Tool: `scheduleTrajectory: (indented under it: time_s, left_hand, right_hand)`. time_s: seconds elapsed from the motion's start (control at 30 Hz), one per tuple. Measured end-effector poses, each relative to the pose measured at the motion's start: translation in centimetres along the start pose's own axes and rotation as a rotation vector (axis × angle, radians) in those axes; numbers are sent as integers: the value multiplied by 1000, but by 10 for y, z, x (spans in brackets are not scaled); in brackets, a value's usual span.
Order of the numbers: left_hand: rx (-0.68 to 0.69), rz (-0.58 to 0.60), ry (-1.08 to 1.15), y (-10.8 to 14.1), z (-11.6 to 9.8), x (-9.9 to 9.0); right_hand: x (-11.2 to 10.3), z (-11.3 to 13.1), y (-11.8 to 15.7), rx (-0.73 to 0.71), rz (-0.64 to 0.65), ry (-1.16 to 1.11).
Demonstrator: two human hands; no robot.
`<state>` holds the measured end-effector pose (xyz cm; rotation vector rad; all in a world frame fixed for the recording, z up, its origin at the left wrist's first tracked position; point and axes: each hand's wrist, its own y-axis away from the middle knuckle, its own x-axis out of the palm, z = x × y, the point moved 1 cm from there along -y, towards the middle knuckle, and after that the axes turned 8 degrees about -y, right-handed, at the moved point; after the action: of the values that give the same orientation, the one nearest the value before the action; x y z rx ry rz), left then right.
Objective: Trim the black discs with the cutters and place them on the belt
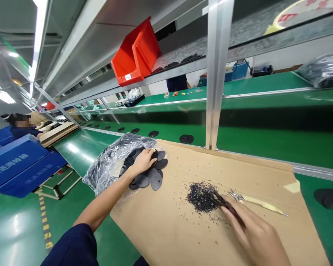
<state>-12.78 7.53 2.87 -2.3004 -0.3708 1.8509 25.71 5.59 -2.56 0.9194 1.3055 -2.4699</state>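
Observation:
My left hand [144, 161] rests on a heap of flat black oval pieces [155, 178] that spill from a clear plastic bag [105, 166]. Its fingers are bent over the pieces; whether one is gripped is hidden. Dark-handled pliers [229, 207] are in my right hand [248, 225], their tip at the edge of a pile of small black bits [201, 196]. A pale yellow-handled tool [263, 204] with a metal head lies just beyond my right hand. Brown cardboard [166, 225] lies under the pile and tools.
Black discs [186, 139] sit in a row along the green belt behind the cardboard. A metal post [215, 81] rises at the cardboard's back edge. A red bin [138, 55] hangs on the shelf above. Blue crates [16, 162] and a person [23, 127] are at the left.

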Motion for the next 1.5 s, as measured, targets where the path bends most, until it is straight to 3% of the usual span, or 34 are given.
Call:
scheduleTrajectory:
  time_s: [0.1, 0.23, 0.37, 0.47, 0.53, 0.6, 0.67, 0.83, 0.97, 1.03, 1.2, 1.33, 1.43, 1.5]
  left_hand:
    - [-67, -75, 49, -2, 12, 0]
    - [-91, -172, 199, 17, 3, -8]
    - [-28, -127, 413, 39, -33, -9]
    - [146, -125, 614, 51, -74, -3]
    - [347, -139, 706, 59, -100, 2]
    - [542, -116, 730, 66, -121, 8]
    - [642, -81, 723, 71, -134, 17]
    - [615, -30, 567, 74, -137, 30]
    - [672, 28, 363, 71, -132, 25]
    - [702, -8, 324, 69, -130, 21]
    - [655, -213, 344, 69, -124, 21]
    - [603, -196, 482, 73, -122, 25]
    - [357, -142, 766, 75, -121, 29]
    - [177, -58, 983, 77, -123, 31]
  right_hand:
    - [-3, 4, -1, 157, -26, -102]
    - [-4, 12, -6, 542, 10, -333]
    - [0, 24, -23, 815, 52, -634]
    - [3, 36, -35, 921, 192, -873]
    - [3, 41, -38, 955, 241, -975]
    - [3, 44, -38, 961, 199, -1010]
    - [3, 44, -34, 963, 129, -990]
    - [7, 46, -30, 959, 123, -915]
    - [10, 53, -35, 847, 222, -857]
    - [11, 54, -37, 823, 210, -809]
    - [15, 51, -34, 869, 31, -780]
    - [17, 50, -27, 920, -46, -810]
    - [17, 48, -23, 984, -106, -849]
    - [18, 49, -21, 1020, -74, -874]
